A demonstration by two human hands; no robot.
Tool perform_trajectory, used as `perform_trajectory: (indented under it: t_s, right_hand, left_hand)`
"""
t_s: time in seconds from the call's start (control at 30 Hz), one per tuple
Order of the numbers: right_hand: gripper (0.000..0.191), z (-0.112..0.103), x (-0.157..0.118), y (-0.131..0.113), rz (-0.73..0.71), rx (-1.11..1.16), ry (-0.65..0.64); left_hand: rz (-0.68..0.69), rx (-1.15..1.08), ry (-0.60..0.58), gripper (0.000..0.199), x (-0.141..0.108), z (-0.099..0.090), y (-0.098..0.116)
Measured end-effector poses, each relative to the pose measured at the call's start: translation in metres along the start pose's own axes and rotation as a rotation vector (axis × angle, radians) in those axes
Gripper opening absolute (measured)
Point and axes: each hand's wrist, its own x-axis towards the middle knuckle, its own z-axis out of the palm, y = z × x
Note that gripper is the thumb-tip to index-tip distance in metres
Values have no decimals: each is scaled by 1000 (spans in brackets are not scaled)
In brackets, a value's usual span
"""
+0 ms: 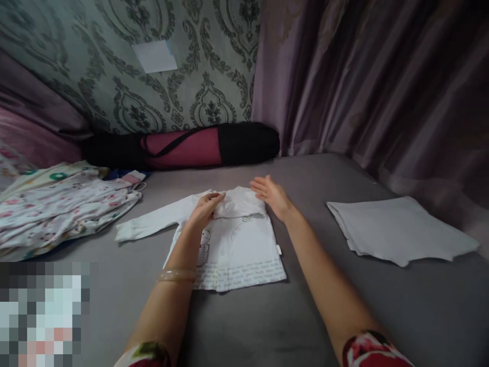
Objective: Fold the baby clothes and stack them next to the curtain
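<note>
A small white long-sleeved shirt [225,244] lies flat with a bear drawing and rows of printed text along its hem. Its left-hand sleeve [153,221] stretches out to the side, while the other sleeve [240,204] is folded across the chest. My left hand [206,208] rests on the shirt at the inner end of the folded sleeve, fingers extended over the cloth. Beside the fold's outer edge, my right hand [273,198] is open, its fingers straight and its palm turned inward. Whether its fingertips touch the fabric I cannot tell.
Patterned clothes [72,204] are heaped on the left of the grey sheet [267,326]. On the right lies a folded white cloth [397,229]. A long black and pink bag [183,148] runs along the wall, and purple curtains [317,76] hang at the right.
</note>
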Motion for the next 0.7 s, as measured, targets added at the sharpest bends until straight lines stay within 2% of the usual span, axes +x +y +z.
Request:
perform_trajectory:
  t_s: [0.13, 0.2, 0.27, 0.4, 0.5, 0.6, 0.7]
  right_hand:
    - [59, -33, 6, -6, -40, -6, 253]
    - [55, -39, 10, 1, -43, -144, 333]
    - [50, -35, 13, 12, -66, -390, 356]
    - [49, -11, 12, 36, -145, -941, 213]
    - [54, 3, 5, 50, -177, -1244, 108]
    - [58, 8, 0, 59, -167, -1412, 56]
    - [60, 8, -2, 62, -152, -1467, 43]
  left_hand:
    - [100, 85, 35, 59, 0, -1, -3]
    - [162, 87, 29, 59, -2, -2, 0]
    - [194, 82, 19, 61, -5, -2, 3]
    - [206, 97, 29, 60, -9, -4, 8]
    - [201, 122, 58, 56, -8, -5, 8]
    - [180, 161, 92, 53, -6, -6, 6]
    - [178, 186, 116, 51, -4, -7, 4]
